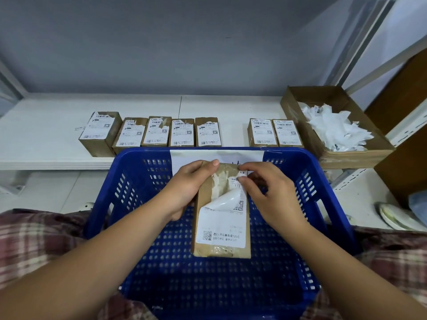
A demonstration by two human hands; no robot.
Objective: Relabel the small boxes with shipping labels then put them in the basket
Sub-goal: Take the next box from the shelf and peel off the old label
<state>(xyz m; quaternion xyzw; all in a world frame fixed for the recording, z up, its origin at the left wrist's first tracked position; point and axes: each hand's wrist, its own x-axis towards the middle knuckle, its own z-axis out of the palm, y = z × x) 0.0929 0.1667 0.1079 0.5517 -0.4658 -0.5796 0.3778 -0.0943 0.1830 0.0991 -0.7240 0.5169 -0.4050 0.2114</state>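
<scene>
While left grip [187, 184] clasps box [204, 197] over basket [300, 155], right grip [270, 193] pinches label [222, 225] top.

We count eight small boxes [182, 132], seven on the shelf [46, 135], one held; one blue basket [323, 181]; one cardboard tray [346, 158].

The box [221, 251] over the basket [147, 154] carries a white shipping label [221, 225], partly peeled. Near the label's top the number "112" can be read, with a scrap of barcode above it. Along the bottom runs Chinese print that includes "720元", beside a QR code. A second QR code sits at the right edge. A paper sheet [184, 158] taped to the basket's far rim bears a dark handwritten stroke, mostly hidden. Labels on the row of boxes [182, 132] on the shelf [46, 135] show barcodes and QR codes, their print too small to read.
</scene>
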